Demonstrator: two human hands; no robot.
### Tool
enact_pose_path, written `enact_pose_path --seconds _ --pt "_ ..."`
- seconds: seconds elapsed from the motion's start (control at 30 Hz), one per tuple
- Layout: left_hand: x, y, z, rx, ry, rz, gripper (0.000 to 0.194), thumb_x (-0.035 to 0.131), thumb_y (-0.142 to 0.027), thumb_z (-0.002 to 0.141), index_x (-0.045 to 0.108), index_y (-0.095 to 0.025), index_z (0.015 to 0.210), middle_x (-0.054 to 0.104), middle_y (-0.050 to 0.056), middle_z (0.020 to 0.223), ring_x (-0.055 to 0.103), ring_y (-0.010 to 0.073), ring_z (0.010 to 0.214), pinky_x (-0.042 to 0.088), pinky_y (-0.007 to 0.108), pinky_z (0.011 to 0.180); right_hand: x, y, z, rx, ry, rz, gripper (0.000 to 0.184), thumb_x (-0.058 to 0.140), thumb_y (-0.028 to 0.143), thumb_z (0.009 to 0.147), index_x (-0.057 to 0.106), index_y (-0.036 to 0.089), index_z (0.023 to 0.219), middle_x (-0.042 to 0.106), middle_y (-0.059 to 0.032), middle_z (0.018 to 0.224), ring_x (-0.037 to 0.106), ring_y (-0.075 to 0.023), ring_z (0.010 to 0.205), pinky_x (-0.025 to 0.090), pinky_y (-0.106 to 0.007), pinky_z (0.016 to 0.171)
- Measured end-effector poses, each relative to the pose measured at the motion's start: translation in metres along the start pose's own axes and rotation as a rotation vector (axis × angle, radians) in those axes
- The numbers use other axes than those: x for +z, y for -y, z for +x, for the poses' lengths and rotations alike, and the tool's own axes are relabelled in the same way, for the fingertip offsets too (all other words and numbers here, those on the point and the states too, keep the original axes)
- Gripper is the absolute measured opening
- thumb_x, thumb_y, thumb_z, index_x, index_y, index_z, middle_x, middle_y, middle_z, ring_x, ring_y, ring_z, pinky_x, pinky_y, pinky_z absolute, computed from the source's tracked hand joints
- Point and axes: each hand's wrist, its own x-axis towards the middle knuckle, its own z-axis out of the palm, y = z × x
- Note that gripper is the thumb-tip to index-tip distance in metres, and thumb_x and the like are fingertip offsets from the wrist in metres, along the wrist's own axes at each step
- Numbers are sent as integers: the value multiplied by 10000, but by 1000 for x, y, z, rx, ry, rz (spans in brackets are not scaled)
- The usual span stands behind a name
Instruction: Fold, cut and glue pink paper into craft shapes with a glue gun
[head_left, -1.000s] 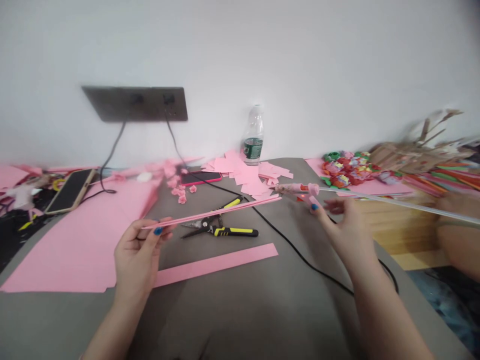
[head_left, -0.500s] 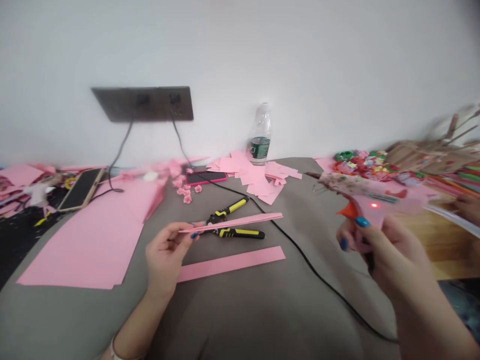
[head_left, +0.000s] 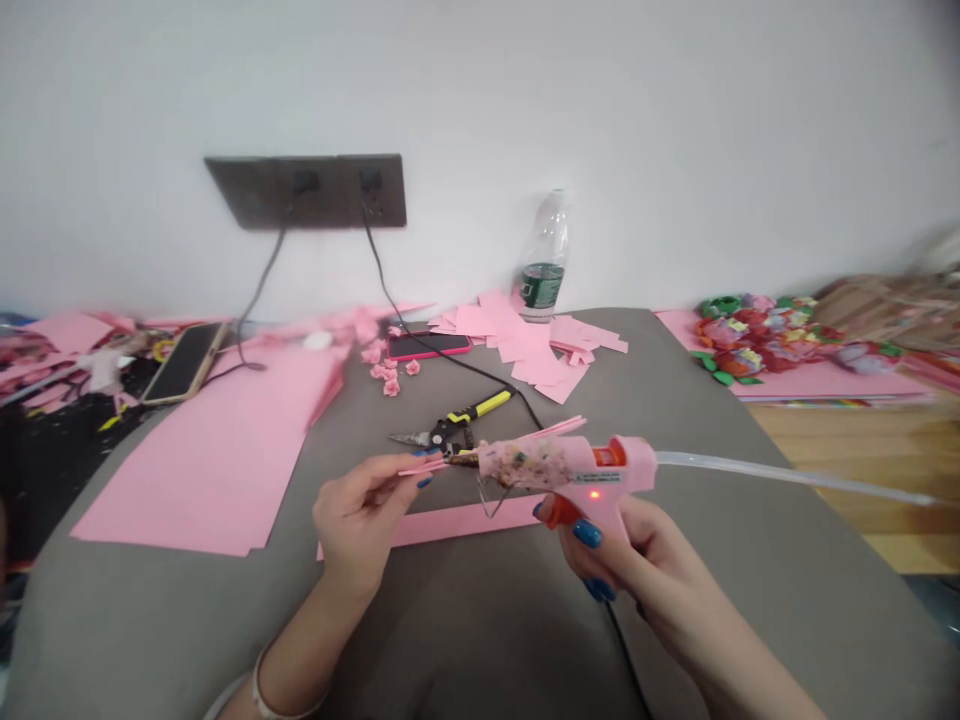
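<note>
- Left hand (head_left: 360,525): fingers closed, pinching a pink paper strip (head_left: 424,466) above the gray cloth.
- Right hand (head_left: 630,590): fingers gripping a pink glue gun (head_left: 577,475) — nozzle just beside the strip, over the shears (head_left: 450,435).

The grip of the pink hot glue gun (head_left: 577,478) is hidden by the right hand (head_left: 637,585), and its nozzle is lost against the pink paper strip (head_left: 559,428). The woven brown object (head_left: 892,305) is blurred and cut off by the right edge; the scraps (head_left: 45,365) at the left edge are too blurred to tell.
</note>
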Motion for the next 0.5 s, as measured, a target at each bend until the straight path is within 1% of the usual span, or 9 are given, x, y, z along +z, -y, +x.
enact_pose_path --seconds 0.2,0.3,0.5 --pt "0 -3 -2 4 4 13 45 782 -254 850 803 -237 886 827 7 838 796 178 711 650 216 603 0 3 2 28 13 -106 491 617 643 896 711 169 810 385 43 528 318 -111 496 309 -253 464" --pt "0 -2 -3 16 -9 18 38 789 -267 847 798 -234 864 821 0 807 788 168 677 645 210 594 2 5 4 37 13 -136 484 613 636 902 696 171 795 393 40 533 315 -110 498 304 -249 462" --pt "-1 0 -4 39 9 -9 41 771 -226 865 790 -252 891 821 -14 837 787 151 708 631 190 599 2 5 3 31 23 -145 476 603 635 908 661 185 761 384 43 535 317 -105 481 295 -240 445"
